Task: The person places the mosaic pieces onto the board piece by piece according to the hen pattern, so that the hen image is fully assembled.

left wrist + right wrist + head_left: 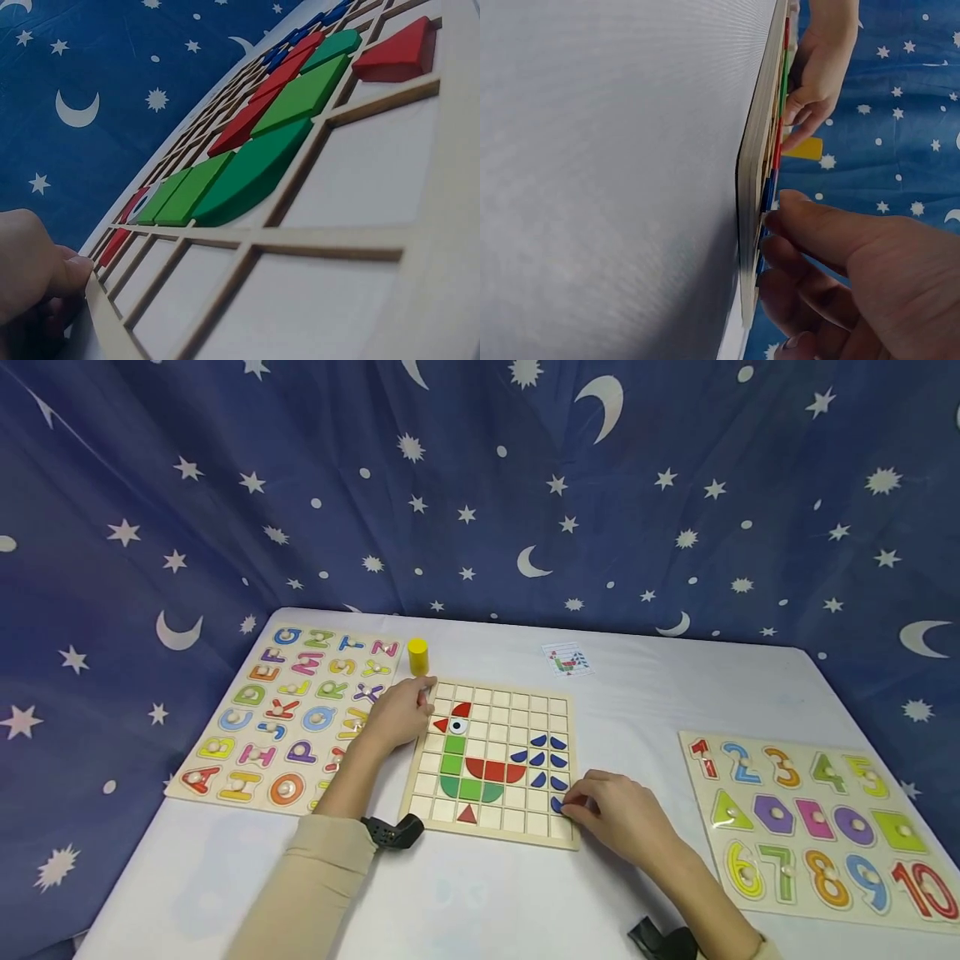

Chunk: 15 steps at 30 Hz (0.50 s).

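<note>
A wooden grid board (495, 834) lies on the table, with flat coloured pieces forming a bird. My left hand (397, 714) grips the board's upper left edge, its thumb (78, 271) on the frame and the other fingers partly hidden. At the lower right of the grid my right hand (622, 814) pinches a blue segment-shaped piece (556, 805), partly covered by the fingertips. Several similar blue pieces (558, 761) sit above it in the right columns. Red half-round pieces (494, 771), green squares (453, 744), a white eye piece (458, 726) and a red triangle (467, 814) occupy other cells.
An alphabet puzzle board (247, 727) lies to the left, partly behind the left forearm. On the right is a number and shape puzzle board (810, 860). Behind the grid stand a yellow cylinder (418, 657) and a small picture card (567, 659). A starry curtain (480, 485) hangs at the back.
</note>
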{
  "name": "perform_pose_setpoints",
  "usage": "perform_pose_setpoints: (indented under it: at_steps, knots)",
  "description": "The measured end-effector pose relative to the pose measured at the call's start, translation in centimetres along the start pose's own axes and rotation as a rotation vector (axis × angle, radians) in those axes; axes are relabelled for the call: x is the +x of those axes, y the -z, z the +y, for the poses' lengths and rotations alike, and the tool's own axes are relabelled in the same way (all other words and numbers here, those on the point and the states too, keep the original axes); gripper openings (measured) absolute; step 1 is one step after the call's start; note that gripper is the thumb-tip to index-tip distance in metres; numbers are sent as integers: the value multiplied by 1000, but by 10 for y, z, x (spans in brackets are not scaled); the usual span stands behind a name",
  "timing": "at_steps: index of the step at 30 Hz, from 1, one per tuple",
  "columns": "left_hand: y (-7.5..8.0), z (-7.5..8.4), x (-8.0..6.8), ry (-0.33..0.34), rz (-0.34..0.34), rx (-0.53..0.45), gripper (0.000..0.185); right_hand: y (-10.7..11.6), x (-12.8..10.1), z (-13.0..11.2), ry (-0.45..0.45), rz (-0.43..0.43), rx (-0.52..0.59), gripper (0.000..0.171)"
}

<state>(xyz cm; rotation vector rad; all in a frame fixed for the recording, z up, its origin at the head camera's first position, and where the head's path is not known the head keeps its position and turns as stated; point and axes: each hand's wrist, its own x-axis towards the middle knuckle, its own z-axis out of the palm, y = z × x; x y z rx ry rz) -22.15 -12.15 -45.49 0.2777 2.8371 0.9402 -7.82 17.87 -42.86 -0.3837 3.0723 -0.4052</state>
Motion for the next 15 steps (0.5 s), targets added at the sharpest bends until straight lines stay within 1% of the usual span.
perform_pose_setpoints:
  at_steps: [3,6,11,13,15]
  knots:
    - [-4,-3,0,8,-1,-7,49,-3,2,2,2,-12,17,8]
    - [-9,-3,1,13,-25,-28,48,-4,2,7,-5,-10,28,9]
    - [-13,3,1,27,-51,-64,47,1,7,15,15,42,33,8]
    - [-13,7,0,21,-54,-56,47,2,10,16,22,53,32,8]
    - [-14,11,-2,0,-57,-24,47,5,13,17,31,58,26,9]
